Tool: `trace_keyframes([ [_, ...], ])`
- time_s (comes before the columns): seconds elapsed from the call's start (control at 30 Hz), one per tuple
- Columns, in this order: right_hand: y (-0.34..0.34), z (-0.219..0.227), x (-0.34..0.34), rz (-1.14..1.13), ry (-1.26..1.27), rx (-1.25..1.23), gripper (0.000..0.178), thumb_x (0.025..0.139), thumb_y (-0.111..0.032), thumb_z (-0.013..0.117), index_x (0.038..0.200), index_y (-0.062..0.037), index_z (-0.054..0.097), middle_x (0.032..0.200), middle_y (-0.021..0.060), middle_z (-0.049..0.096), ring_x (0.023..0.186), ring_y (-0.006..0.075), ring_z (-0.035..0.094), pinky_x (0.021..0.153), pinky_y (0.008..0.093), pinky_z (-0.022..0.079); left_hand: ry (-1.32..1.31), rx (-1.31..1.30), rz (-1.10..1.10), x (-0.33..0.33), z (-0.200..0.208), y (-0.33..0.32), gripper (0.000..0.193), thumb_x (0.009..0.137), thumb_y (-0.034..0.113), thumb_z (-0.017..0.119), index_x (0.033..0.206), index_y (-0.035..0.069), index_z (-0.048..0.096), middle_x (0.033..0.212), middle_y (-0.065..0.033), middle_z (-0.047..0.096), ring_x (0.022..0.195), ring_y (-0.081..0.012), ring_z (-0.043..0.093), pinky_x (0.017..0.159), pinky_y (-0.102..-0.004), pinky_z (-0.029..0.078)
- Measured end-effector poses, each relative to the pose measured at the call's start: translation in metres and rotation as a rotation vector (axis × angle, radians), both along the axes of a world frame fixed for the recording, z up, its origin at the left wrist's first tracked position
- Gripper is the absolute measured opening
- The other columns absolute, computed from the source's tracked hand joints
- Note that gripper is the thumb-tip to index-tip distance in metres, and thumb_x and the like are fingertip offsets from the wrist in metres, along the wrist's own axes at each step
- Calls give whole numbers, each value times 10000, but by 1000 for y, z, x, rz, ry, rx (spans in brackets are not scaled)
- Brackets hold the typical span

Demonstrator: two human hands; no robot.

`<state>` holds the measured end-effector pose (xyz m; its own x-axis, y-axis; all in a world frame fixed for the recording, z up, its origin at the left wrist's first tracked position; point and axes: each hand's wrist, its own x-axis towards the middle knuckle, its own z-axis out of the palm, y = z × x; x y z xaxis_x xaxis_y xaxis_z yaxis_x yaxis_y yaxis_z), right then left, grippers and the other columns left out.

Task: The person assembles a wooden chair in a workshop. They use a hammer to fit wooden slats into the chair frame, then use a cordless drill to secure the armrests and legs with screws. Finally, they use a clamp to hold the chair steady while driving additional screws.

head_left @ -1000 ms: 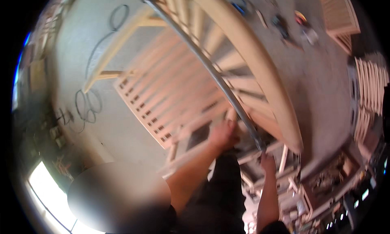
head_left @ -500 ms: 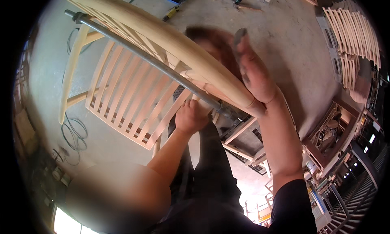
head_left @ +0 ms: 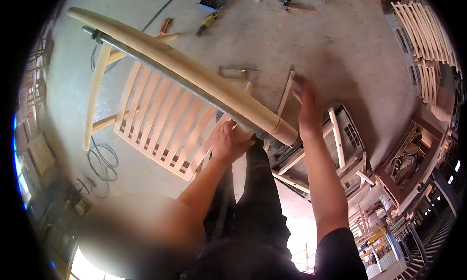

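A pale wooden chair frame stands tilted in front of me, with a slatted seat [head_left: 163,114] and a thick rounded rail [head_left: 180,71] slanting from upper left to centre. Along the rail runs a grey metal bar clamp [head_left: 160,68], its far jaw at the upper left. My left hand [head_left: 231,143] is closed around a wooden part of the frame just below the clamp's near end. My right hand [head_left: 308,105] is off to the right of the rail's near end, apart from it and holding nothing. Its fingers are stretched out, with the tips blurred.
Under my right forearm lies a dark crate-like base with wooden pieces [head_left: 335,139] on it. Farther off on the floor are a yellow power tool [head_left: 207,25], a blue tray [head_left: 212,0] and pliers [head_left: 165,26]. Wooden slats [head_left: 423,32] are stacked at right. A hose [head_left: 102,158] coils at left.
My right hand has come away from the rail's near end, where it was touching before. The rail now appears lower and farther from me. My left hand keeps its hold.
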<state>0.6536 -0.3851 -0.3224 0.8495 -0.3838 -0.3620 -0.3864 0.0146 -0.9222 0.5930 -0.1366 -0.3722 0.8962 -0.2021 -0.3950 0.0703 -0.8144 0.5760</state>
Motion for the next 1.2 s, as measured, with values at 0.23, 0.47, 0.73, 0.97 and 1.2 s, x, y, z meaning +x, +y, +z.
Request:
trace_keyframes([
  [0.23,-4,-105,-228,-90,547,-314,465,1030,-413,532,1153,31,591,1013,226,681,928,339,683,779,420,536,-795,-551,-93,85,135,14,720,672,288,936,1178,49,484,1121,-143,543,1042,-294,556,881,-422,480],
  [0.47,64,-97,-235,-337,503,184,410,1069,-390,480,1076,2,601,834,68,660,715,149,699,550,291,562,-647,-162,-931,165,221,-51,476,933,518,618,1078,70,686,991,-114,718,956,-313,675,881,-427,508],
  [0.73,60,-104,-227,-529,546,231,397,1046,-403,539,902,-45,634,719,-3,538,604,104,547,501,287,492,-696,-129,-760,137,213,-55,276,938,332,610,838,88,692,802,-56,678,725,-264,594,738,-383,444],
  [0.97,42,-61,-204,-572,735,591,298,1050,-343,539,927,-78,600,666,20,524,544,105,476,447,258,383,-789,-182,-791,134,205,-49,212,934,248,594,828,88,684,788,-47,671,734,-255,581,768,-370,412],
  [1.2,-29,-35,-195,-657,541,1038,143,1038,-222,563,1074,-84,555,848,80,644,672,158,638,483,240,411,-782,-170,-770,130,206,-49,236,947,253,580,829,76,683,774,-50,663,724,-261,571,755,-370,406],
])
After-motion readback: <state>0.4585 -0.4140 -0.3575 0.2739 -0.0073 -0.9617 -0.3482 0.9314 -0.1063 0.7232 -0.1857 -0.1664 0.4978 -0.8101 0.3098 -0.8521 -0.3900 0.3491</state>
